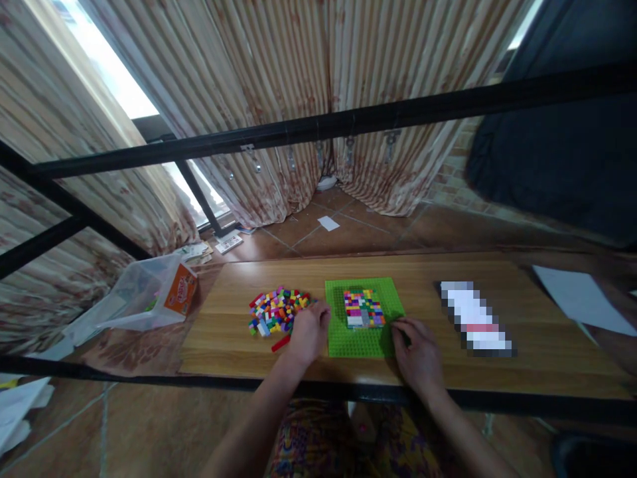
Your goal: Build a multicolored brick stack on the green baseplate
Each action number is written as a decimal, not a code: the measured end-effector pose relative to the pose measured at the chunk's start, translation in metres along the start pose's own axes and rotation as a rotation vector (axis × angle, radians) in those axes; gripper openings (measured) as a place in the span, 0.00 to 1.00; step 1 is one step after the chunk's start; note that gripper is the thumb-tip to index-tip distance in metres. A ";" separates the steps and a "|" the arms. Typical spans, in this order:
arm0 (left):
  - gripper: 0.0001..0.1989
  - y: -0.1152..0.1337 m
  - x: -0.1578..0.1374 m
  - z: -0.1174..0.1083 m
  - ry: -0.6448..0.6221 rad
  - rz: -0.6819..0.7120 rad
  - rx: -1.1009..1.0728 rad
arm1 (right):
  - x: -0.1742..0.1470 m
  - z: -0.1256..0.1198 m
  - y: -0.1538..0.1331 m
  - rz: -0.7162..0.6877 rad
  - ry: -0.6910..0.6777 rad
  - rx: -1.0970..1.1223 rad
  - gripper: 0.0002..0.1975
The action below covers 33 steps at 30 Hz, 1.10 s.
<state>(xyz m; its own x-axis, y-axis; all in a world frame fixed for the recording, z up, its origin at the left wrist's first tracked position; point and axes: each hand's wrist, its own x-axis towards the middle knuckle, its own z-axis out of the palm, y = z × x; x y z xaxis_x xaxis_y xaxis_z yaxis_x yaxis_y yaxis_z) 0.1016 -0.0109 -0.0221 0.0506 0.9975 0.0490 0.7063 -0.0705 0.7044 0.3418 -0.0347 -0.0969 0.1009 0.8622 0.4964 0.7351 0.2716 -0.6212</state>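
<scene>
A bright green studded baseplate point(343, 342) lies on the wooden tabletop. Near its middle sits a patch of multicoloured toy building bricks point(364, 309), packed side by side. Left of the plate is a loose pile of small bricks point(279, 311) in many colours. My left hand point(309, 330) is between the pile and the plate's left edge, its fingers curled together; whatever they hold is hidden. At the plate's lower right edge is my right hand point(421, 348), thumb and fingertips drawn together over the rim. Anything in that pinch is too small to make out.
A long red brick point(281, 343) lies below the pile. To the right is a pixelated phone-like object point(475, 317). A clear plastic bin point(144, 292) with an orange label stands off the table's left end. A black metal bar point(318, 126) crosses in front of striped curtains.
</scene>
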 end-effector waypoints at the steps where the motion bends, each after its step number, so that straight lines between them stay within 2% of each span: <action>1: 0.07 0.002 -0.002 0.006 -0.008 -0.007 -0.061 | 0.000 0.000 0.000 0.004 -0.001 -0.003 0.14; 4: 0.03 0.003 -0.001 0.020 -0.019 -0.056 -0.240 | 0.000 0.000 -0.001 0.006 -0.012 -0.008 0.14; 11: 0.08 0.001 0.010 0.025 -0.090 -0.154 -0.486 | 0.001 0.000 -0.001 0.007 -0.008 0.001 0.14; 15: 0.09 0.002 0.009 0.025 -0.081 -0.148 -0.498 | 0.001 0.001 -0.001 0.003 -0.004 -0.002 0.13; 24: 0.06 0.017 0.007 0.027 0.030 -0.077 -0.413 | 0.001 0.001 -0.001 0.008 -0.002 0.006 0.11; 33: 0.05 0.016 0.008 0.034 0.108 -0.065 -0.439 | 0.001 0.000 -0.004 0.023 -0.005 0.001 0.11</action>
<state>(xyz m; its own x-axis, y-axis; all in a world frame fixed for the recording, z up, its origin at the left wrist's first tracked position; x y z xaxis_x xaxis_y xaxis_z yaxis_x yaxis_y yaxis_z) 0.1373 -0.0037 -0.0341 -0.0741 0.9959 0.0514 0.3381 -0.0233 0.9408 0.3394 -0.0345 -0.0940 0.1143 0.8704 0.4789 0.7322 0.2520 -0.6328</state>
